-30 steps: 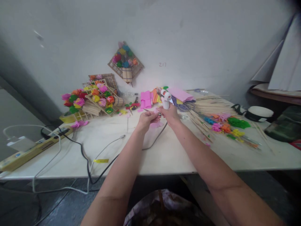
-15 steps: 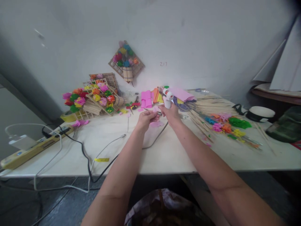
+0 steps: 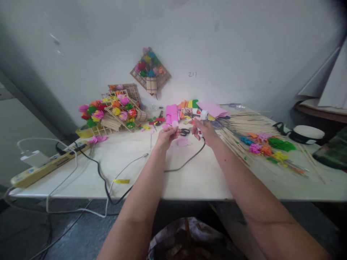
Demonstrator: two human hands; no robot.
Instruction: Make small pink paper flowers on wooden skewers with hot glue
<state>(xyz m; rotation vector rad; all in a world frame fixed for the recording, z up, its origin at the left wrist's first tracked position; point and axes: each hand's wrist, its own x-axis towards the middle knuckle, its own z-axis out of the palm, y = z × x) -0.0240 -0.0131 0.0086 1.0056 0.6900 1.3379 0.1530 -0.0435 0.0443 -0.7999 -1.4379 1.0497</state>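
Observation:
My left hand [image 3: 168,135] is closed, pinching a small pale pink paper petal [image 3: 175,124] that sticks up past the fingertips. In my right hand [image 3: 204,129] is a white hot glue gun [image 3: 200,115], gripped by its handle, with the nozzle end toward the left. A dark cord [image 3: 187,164] runs down from the handle and across the table. Between the two hands lie black-handled scissors [image 3: 185,132]. Loose pink petals [image 3: 182,142] rest on the table just below them.
Woven bamboo frames with paper flowers [image 3: 114,112] pile up at the left; another hangs on the wall [image 3: 150,70]. A yellow power strip [image 3: 51,164] with cables sits at the left edge. Bamboo sticks [image 3: 246,124], finished paper flowers [image 3: 265,146] and a cup [image 3: 307,133] occupy the right.
My right hand has moved right, away from my left hand, and the glue gun has tilted from upright toward level. The scissors now show between the hands. The view has shifted slightly.

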